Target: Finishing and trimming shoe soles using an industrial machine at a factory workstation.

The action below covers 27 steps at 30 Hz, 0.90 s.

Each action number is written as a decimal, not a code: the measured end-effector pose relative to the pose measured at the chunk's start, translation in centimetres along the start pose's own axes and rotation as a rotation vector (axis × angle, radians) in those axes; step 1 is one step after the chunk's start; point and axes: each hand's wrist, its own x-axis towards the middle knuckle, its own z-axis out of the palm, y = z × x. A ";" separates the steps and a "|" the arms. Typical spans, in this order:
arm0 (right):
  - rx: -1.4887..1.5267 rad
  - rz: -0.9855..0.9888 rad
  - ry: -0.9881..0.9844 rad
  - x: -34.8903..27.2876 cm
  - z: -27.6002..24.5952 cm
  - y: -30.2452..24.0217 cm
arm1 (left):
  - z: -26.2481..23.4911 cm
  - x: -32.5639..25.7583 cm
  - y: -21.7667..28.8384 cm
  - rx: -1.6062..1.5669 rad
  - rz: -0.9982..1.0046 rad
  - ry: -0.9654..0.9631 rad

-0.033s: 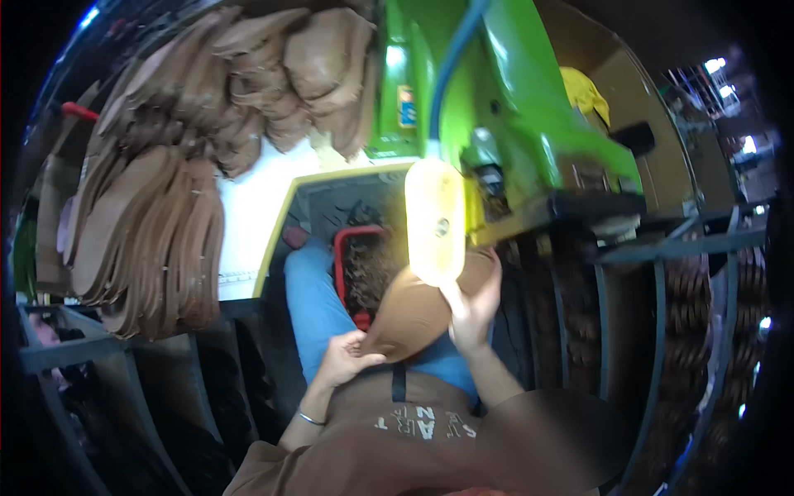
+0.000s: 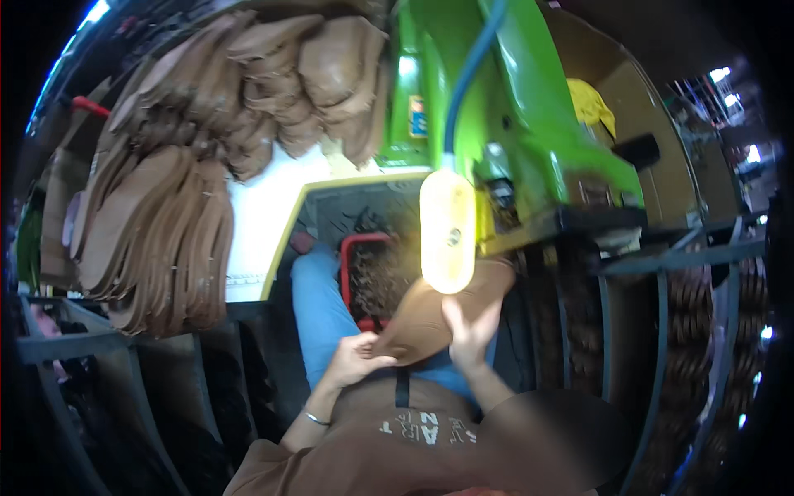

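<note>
A flat brown sole-shaped piece is held at a slant over my lap, between both hands. My left hand pinches its near left end, thumb on top and fingers curled by the edge. On the right side, my right hand grips the piece with the thumb lying on its upper face; the other fingers are partly hidden. A lit yellow-white lamp on a blue flexible neck hangs in front and covers some of the piece's far edge.
Stacks of similar brown pieces fill the white table at left. A green machine stands ahead. Below, a red-rimmed bin holds brown scraps. Metal racks flank me; a cardboard box sits at far right.
The whole view has shifted slightly, so surroundings appear farther right. More of the piece's far right end shows beyond my right hand. Both hands keep hold of it.
</note>
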 end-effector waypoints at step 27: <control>-0.342 -0.066 -0.084 13.8 -12.9 4.6 | -8.2 1.5 25.4 0.790 1.284 0.645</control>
